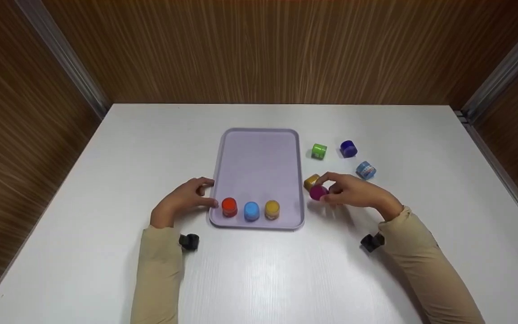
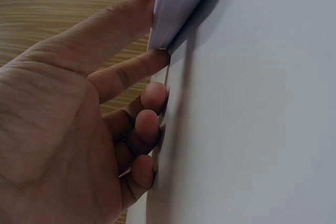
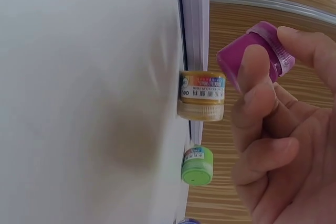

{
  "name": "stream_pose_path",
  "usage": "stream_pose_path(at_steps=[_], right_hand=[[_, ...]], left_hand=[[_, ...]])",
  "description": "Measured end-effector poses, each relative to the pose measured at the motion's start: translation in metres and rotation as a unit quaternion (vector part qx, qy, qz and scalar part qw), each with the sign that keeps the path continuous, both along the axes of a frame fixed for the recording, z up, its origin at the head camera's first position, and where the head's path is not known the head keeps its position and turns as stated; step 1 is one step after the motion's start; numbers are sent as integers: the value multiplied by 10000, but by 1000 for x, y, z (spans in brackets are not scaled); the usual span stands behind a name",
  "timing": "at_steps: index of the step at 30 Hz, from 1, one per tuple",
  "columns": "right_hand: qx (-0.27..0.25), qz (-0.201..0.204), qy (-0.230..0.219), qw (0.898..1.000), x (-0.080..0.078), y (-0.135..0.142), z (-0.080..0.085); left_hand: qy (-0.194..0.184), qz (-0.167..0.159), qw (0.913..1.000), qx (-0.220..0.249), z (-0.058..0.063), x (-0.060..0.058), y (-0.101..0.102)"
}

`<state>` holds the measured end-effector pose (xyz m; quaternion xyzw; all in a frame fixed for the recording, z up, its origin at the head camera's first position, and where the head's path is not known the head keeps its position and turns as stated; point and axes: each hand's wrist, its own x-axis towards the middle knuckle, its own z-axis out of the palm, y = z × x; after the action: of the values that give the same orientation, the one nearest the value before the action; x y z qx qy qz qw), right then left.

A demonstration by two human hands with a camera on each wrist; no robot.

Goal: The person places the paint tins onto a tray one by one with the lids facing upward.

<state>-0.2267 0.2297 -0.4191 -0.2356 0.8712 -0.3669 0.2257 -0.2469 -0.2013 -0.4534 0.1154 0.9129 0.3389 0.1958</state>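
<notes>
In the head view, my right hand [image 1: 353, 191] pinches a magenta paint jar [image 1: 318, 192] between thumb and fingers, tilted and off the table in the right wrist view. Just behind it, a yellow-ochre paint jar [image 3: 202, 95] lies on its side beside the lilac tray [image 1: 259, 157]. My left hand [image 1: 186, 198] rests at the tray's left edge. Its thumb and index finger are extended against the rim, the other fingers loosely bent. A red jar [image 1: 229, 207], a light blue jar [image 1: 252, 211] and a yellow jar [image 1: 272, 209] stand in a row along the tray's near end.
Right of the tray lie a green jar [image 1: 319, 151], a dark purple jar [image 1: 348, 149] and a labelled blue jar [image 1: 366, 170]. The white table [image 1: 259, 274] meets a wood-grain panel [image 1: 259, 54] at the back, with more panels at both sides.
</notes>
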Motion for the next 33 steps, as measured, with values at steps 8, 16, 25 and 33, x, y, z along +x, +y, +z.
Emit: stream_pose_path(at_steps=[8, 16, 25, 33], right_hand=[[-119, 128, 230, 9996, 2, -12, 0], [-107, 254, 461, 9986, 2, -20, -3], [-172, 480, 639, 9967, 0, -30, -5], [-104, 499, 601, 9969, 0, -38, -6]], left_hand=[[-24, 24, 10000, 2, 2, 3, 1], [-34, 28, 10000, 20, 1, 3, 0], [-45, 59, 10000, 4, 1, 3, 0], [-62, 95, 9999, 26, 2, 2, 1]])
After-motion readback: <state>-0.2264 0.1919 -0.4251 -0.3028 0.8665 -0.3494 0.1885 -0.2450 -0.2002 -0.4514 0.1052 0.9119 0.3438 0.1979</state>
